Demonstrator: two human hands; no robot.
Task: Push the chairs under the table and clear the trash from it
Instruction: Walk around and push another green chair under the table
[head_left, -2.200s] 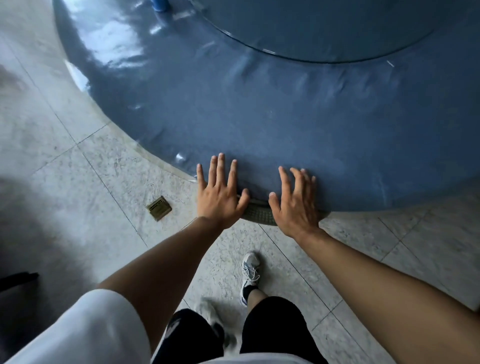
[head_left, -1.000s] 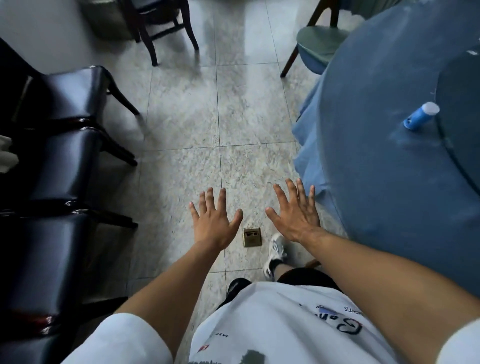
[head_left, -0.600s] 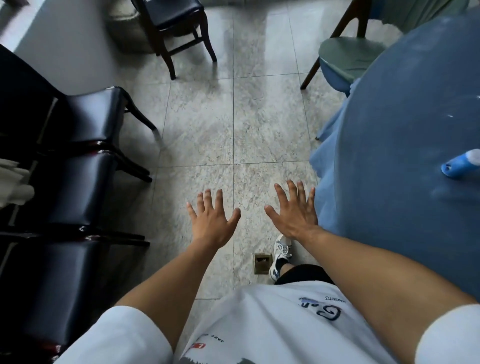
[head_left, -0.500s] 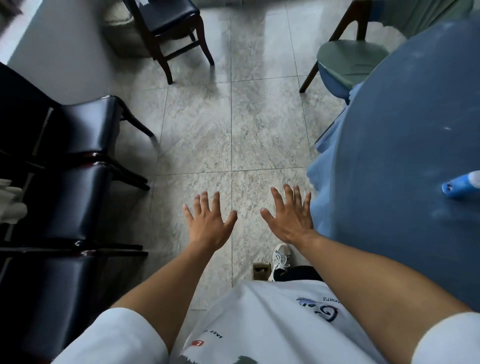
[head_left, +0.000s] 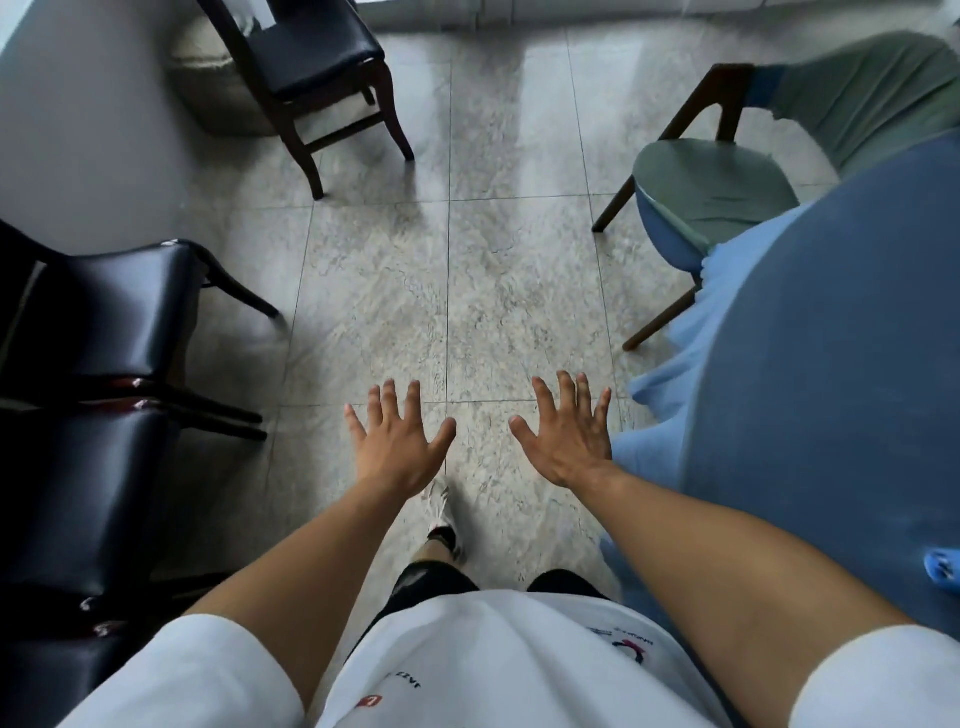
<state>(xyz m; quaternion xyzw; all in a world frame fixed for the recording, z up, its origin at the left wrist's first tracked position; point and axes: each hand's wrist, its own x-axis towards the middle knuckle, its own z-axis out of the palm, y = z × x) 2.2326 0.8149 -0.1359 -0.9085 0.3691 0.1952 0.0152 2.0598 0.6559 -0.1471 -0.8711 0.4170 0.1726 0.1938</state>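
Beside the round desk (head_left: 831, 395), draped in smooth blue cloth that falls in paler folds at its edge, both hands hover over the speckled stone floor tiles (head_left: 405, 291). The left hand (head_left: 397, 444) and right hand (head_left: 569, 439) each have an empty grip, fingers spread flat, palms down. Beyond the desk's far edge stands a green-cushioned chair (head_left: 711, 187) with dark wooden legs, well apart from either hand. A blue object (head_left: 943, 569) lies on the desk near the right forearm. Glossy black chairs (head_left: 98, 312) sit opposite the desk.
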